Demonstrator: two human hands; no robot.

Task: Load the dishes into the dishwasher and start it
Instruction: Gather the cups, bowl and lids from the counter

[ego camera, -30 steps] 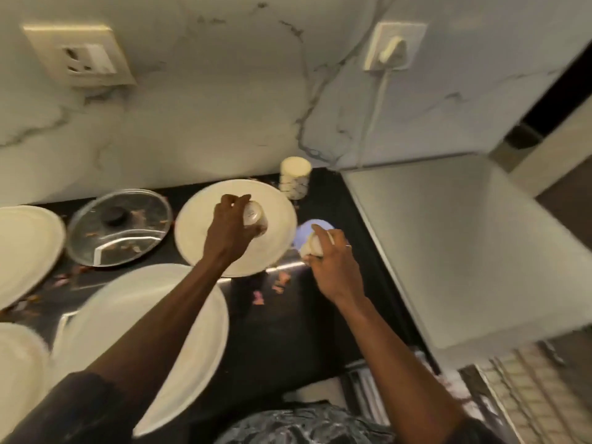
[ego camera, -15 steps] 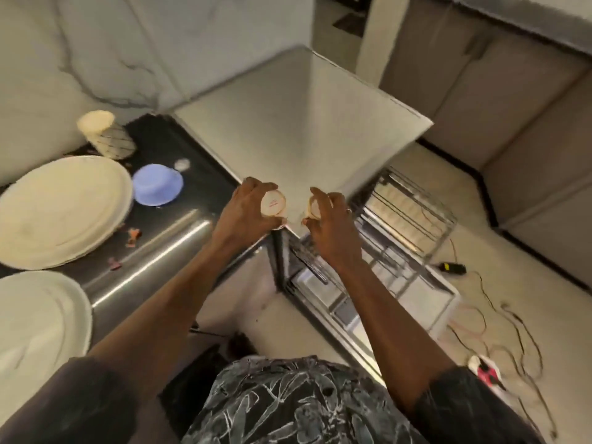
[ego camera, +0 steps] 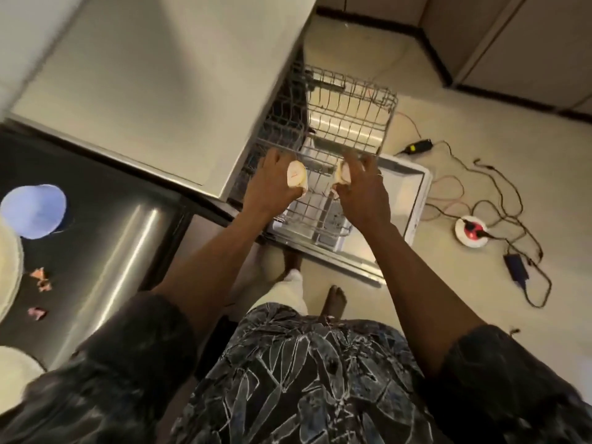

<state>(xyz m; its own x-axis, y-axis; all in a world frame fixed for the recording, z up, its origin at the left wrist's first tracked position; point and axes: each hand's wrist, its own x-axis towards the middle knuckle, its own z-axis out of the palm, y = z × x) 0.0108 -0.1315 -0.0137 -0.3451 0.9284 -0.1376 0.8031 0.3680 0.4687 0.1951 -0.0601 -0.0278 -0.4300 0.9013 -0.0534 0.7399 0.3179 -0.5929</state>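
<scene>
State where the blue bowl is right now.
In the head view, the blue bowl sits at the far left on the dark counter, next to a white plate and well left of the dishwasher rack.

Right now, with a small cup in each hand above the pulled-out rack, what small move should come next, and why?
Probably lower the left cup and right cup into the wire rack. The left hand and right hand hold them above its wires, and the part in view holds no dishes.
</scene>
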